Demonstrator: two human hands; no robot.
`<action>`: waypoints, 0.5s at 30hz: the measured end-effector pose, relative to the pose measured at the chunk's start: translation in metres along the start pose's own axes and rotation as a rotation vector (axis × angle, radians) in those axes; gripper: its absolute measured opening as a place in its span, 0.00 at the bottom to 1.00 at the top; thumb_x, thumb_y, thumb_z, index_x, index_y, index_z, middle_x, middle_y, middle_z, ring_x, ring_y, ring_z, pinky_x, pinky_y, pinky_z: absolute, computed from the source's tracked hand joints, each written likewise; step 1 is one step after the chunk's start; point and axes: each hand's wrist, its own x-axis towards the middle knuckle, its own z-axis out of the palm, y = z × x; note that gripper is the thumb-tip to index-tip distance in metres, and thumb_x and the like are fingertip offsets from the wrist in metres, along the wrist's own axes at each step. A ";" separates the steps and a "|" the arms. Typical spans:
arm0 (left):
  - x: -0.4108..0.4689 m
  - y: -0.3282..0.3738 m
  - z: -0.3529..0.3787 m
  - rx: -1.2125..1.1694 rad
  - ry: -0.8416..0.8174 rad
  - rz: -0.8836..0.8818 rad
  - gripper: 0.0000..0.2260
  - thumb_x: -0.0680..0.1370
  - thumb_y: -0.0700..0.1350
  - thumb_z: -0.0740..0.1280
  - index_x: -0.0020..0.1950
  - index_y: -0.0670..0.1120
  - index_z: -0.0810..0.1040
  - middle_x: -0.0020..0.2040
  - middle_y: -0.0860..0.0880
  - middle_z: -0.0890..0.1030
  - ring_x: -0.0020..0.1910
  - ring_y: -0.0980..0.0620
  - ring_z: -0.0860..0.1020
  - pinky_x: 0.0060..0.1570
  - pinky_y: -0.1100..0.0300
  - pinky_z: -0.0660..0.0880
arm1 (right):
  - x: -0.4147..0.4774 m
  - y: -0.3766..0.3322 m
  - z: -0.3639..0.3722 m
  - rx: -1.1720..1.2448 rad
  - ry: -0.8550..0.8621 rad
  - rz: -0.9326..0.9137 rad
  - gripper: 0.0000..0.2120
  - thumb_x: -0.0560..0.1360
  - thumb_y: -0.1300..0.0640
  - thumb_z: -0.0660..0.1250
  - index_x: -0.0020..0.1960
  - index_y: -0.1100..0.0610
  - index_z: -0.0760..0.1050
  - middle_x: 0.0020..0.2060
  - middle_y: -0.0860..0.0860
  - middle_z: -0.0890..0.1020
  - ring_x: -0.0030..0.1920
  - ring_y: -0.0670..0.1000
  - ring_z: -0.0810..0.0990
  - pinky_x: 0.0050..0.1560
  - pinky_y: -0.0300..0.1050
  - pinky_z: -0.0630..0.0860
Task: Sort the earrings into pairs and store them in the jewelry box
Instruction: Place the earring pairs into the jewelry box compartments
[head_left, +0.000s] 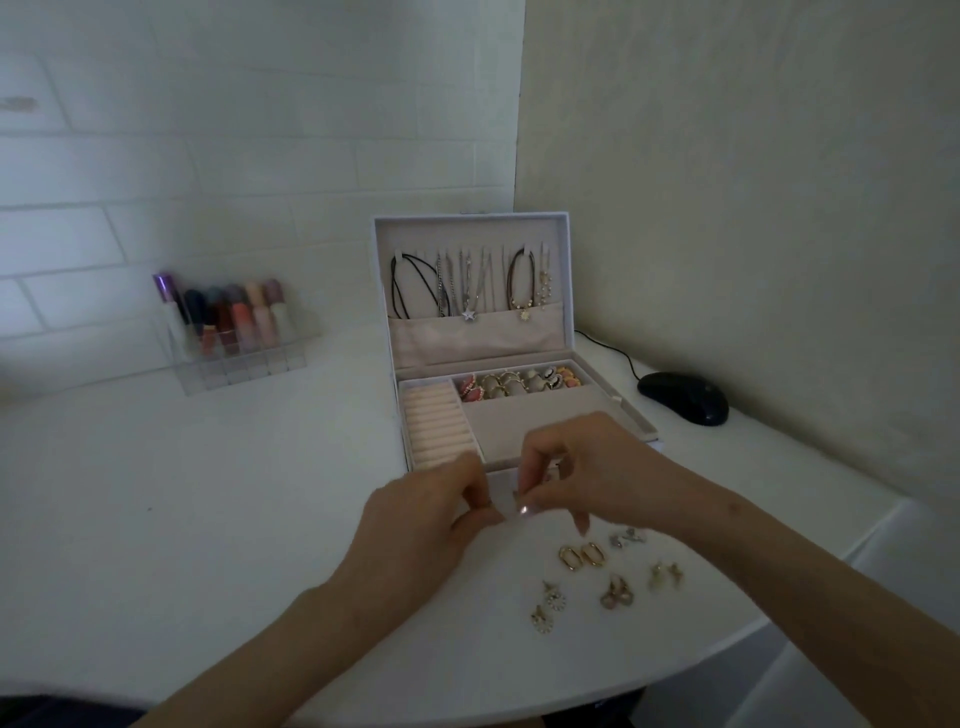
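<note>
The white jewelry box (613, 402) stands open in the middle of the table, with necklaces hanging in its lid and several rings and earrings in its back tray. Just in front of the box, my left hand (426, 519) and my right hand (587, 478) meet fingertip to fingertip. They pinch a small sparkling earring (522, 511) between them, mostly hidden by the fingers. Loose earrings lie in pairs on the table to the right: gold oval hoops (582, 556), a silver pair (628, 538), a pale pair (666, 576), dangling hoops (617, 597) and round beaded ones (548, 608).
A clear organiser of lipsticks (234, 332) stands at the back left by the tiled wall. A black computer mouse (683, 397) with its cable lies right of the box. The table's curved front edge (727, 657) runs close to the loose earrings.
</note>
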 end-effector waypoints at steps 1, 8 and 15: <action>0.005 -0.002 -0.005 -0.022 0.020 -0.026 0.10 0.74 0.53 0.67 0.38 0.57 0.66 0.28 0.59 0.70 0.30 0.63 0.68 0.31 0.70 0.60 | 0.005 -0.001 -0.003 0.018 0.034 0.007 0.08 0.68 0.61 0.74 0.36 0.53 0.76 0.31 0.43 0.81 0.24 0.44 0.77 0.24 0.31 0.71; 0.049 -0.023 -0.029 -0.185 0.145 -0.114 0.12 0.72 0.47 0.71 0.34 0.56 0.70 0.33 0.61 0.76 0.27 0.62 0.69 0.33 0.61 0.64 | 0.057 -0.001 -0.012 0.210 0.208 0.046 0.06 0.68 0.65 0.73 0.38 0.56 0.79 0.31 0.46 0.80 0.21 0.41 0.73 0.24 0.32 0.69; 0.101 -0.063 -0.020 0.075 0.141 -0.283 0.03 0.75 0.46 0.67 0.47 0.49 0.78 0.50 0.49 0.81 0.52 0.47 0.76 0.43 0.58 0.67 | 0.117 0.007 -0.007 0.216 0.278 0.173 0.04 0.70 0.66 0.71 0.44 0.62 0.81 0.29 0.50 0.78 0.21 0.40 0.73 0.21 0.30 0.68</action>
